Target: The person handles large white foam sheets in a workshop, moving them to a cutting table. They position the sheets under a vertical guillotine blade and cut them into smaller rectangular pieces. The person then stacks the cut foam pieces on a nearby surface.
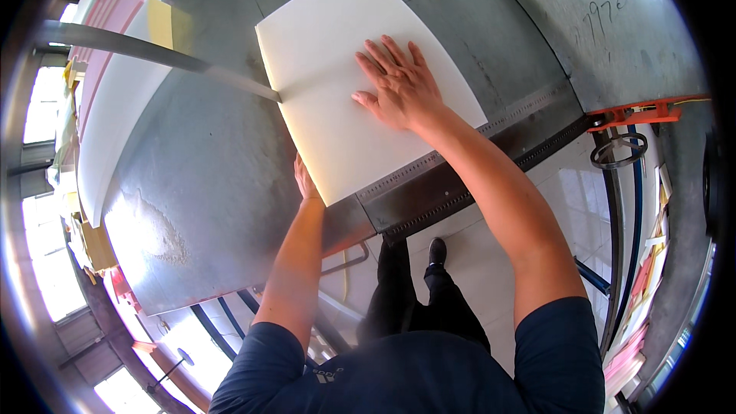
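A thick white foam block point(337, 54) with a yellowish left side lies on the grey metal table point(222, 161). My right hand point(402, 92) rests flat on its top, fingers spread. Low on the block's left side, my left hand point(305, 178) touches the near corner with its fingers stretched out; part of that hand is hidden by the block. A long, narrow metal blade point(207, 69) comes in from the left and meets the block's left edge, ahead of my left hand. Whether it has entered the foam I cannot tell.
A ruler strip point(399, 176) and a dark toothed rail point(491, 172) run along the table's near edge. Stacked white and pink foam sheets point(115, 107) stand at the left. At the right are a handwheel point(618, 150) and an orange bracket point(640, 113).
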Action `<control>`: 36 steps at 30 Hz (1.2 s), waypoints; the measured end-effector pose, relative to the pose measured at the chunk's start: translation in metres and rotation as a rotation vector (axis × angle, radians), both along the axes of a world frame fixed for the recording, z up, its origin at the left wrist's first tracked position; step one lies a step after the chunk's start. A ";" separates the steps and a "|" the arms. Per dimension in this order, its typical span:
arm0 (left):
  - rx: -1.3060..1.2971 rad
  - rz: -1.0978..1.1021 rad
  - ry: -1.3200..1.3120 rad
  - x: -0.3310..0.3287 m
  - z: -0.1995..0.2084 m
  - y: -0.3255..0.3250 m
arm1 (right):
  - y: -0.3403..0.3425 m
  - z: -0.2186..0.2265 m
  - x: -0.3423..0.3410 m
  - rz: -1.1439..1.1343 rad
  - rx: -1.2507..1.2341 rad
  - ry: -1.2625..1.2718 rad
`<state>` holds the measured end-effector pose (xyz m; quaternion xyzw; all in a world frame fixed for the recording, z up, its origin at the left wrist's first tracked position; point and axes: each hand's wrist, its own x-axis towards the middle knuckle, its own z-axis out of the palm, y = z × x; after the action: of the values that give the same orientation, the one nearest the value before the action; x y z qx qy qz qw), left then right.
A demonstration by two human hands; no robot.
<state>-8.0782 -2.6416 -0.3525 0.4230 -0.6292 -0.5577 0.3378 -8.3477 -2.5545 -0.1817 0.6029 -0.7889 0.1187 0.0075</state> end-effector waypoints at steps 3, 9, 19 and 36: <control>-0.109 -0.011 -0.052 0.007 -0.017 -0.006 | 0.000 -0.002 0.000 0.005 -0.036 -0.009; 0.250 0.039 0.408 0.011 -0.030 -0.008 | 0.002 0.001 0.004 0.007 -0.049 -0.004; -0.892 -0.131 -0.634 0.014 -0.008 -0.010 | 0.004 -0.006 0.004 -0.015 -0.064 0.000; -0.814 -0.119 -0.580 0.014 -0.015 -0.014 | 0.008 -0.009 0.005 -0.034 -0.084 0.015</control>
<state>-8.0642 -2.6557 -0.3670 0.3580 -0.8867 -0.1447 0.2543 -8.3428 -2.5465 -0.1910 0.5896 -0.7932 0.1471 0.0406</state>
